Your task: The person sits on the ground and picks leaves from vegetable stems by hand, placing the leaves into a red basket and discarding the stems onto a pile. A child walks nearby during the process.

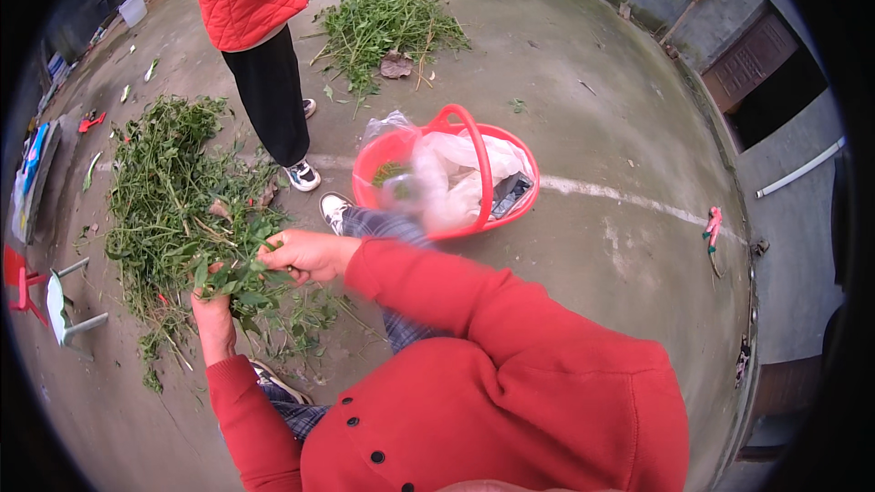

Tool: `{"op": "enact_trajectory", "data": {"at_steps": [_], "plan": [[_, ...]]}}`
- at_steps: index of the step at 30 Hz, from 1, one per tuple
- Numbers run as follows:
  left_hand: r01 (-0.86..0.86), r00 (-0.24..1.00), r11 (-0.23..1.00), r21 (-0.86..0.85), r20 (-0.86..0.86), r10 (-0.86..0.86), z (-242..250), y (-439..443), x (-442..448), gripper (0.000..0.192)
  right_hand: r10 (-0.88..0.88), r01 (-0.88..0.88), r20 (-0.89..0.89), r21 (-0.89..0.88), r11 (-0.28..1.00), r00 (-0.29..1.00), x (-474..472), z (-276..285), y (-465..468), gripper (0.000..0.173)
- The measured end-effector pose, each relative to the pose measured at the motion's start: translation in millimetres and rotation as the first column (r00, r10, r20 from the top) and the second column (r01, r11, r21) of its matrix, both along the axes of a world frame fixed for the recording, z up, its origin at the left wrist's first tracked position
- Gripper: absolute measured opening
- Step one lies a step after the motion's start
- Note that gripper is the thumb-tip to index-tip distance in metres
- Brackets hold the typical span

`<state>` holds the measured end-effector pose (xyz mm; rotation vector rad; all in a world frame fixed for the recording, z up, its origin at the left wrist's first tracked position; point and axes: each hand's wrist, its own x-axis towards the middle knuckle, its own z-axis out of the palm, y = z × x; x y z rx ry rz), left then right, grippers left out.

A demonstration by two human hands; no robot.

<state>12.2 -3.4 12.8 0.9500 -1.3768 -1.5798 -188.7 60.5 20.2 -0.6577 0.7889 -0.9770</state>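
My left hand (213, 318) grips a leafy green stem bunch (249, 287) from below, its fingers partly hidden by the leaves. From the right, my right hand (304, 256) pinches the leaves of the same bunch between thumb and fingers. Beneath and beyond both hands spreads a large heap of cut green plants (164, 198) on the concrete. To the right of my knee stands a red plastic basket (530, 150) with an arched handle. Inside it lie pale plastic bags (465, 198), a dark grey piece (511, 193) and some greens (389, 173).
A person in a red quilted jacket (249, 0) and black trousers stands by the heap. Farther off lies a second plant pile (393, 20). A small pale green stool (60, 307) is at the left. A broom (687, 7) leans on the far wall.
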Motion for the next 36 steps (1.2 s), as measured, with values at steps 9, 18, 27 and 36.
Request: {"op": "enact_trajectory", "data": {"at_steps": [9,18,27,36], "plan": [[-0.32,0.9,0.938,0.133,-0.267,0.345,1,-21,20,0.023,-0.306,0.226,0.381,0.239,0.944,0.873,-60,4,-7,0.016],[-0.277,0.855,0.952,0.133,-0.419,0.307,5,-24,29,0.021,-0.39,0.584,-0.822,-0.088,0.807,0.415,-226,-35,-31,0.008],[-0.284,0.839,0.952,0.117,-0.451,0.306,10,-28,33,0.021,-0.15,0.205,-0.986,-0.161,0.965,-0.066,-226,-51,-54,0.047],[-0.369,0.806,0.92,0.132,-0.446,0.388,25,-25,36,0.014,-0.05,-0.418,-0.869,-0.287,0.862,0.493,-89,-16,-85,0.056]]}}
